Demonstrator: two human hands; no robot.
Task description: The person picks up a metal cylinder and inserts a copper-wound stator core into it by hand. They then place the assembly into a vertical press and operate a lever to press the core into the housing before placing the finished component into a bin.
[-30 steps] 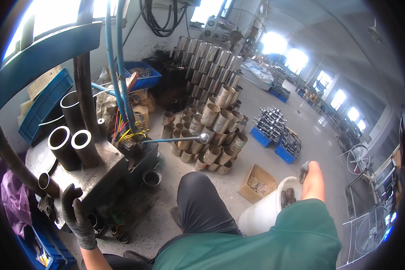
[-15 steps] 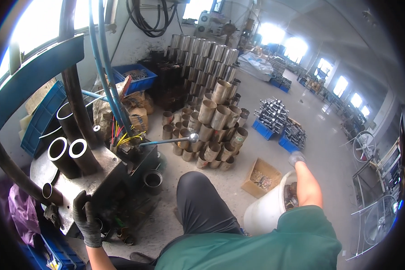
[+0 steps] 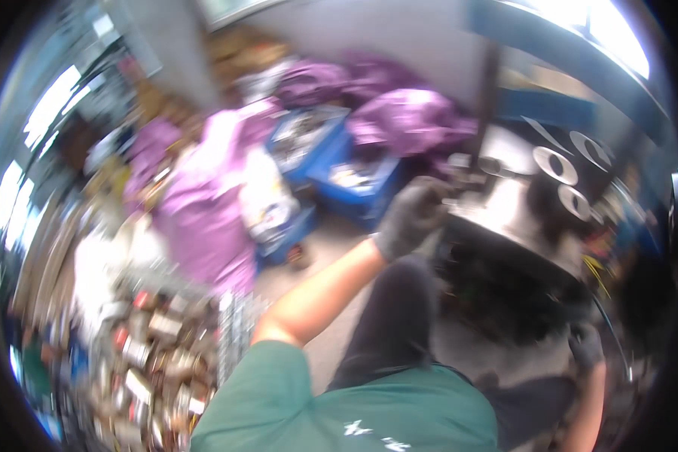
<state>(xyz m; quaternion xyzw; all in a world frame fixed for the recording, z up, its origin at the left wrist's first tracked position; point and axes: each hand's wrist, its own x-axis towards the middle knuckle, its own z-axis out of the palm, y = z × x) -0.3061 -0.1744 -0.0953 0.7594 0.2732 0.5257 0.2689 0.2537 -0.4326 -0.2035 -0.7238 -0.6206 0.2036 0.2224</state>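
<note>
My left hand (image 3: 414, 216), in a dark grey glove, is at the near left corner of the machine's metal table (image 3: 505, 200). Its fingers look curled closed; blur hides whatever may be between them. Beside it, a short tube (image 3: 492, 166) lies on the table top, and larger dark tubes with pale rims (image 3: 556, 166) stand farther right. My right hand (image 3: 586, 346), also gloved, is low at the right, close to a thin lever (image 3: 614, 335). Its fingers are too smeared to read.
Blue crates (image 3: 358, 188) with small parts and purple sacks (image 3: 203, 200) lie ahead and to the left. A wire-mesh bin (image 3: 237, 331) full of cylindrical metal pieces (image 3: 169, 361) is at the near left. A blue machine frame (image 3: 580, 53) rises at the upper right.
My view has swung left, bringing in the sacks, crates and mesh bin. My right hand has come away from the white bucket toward the machine. My left hand remains near the table corner.
</note>
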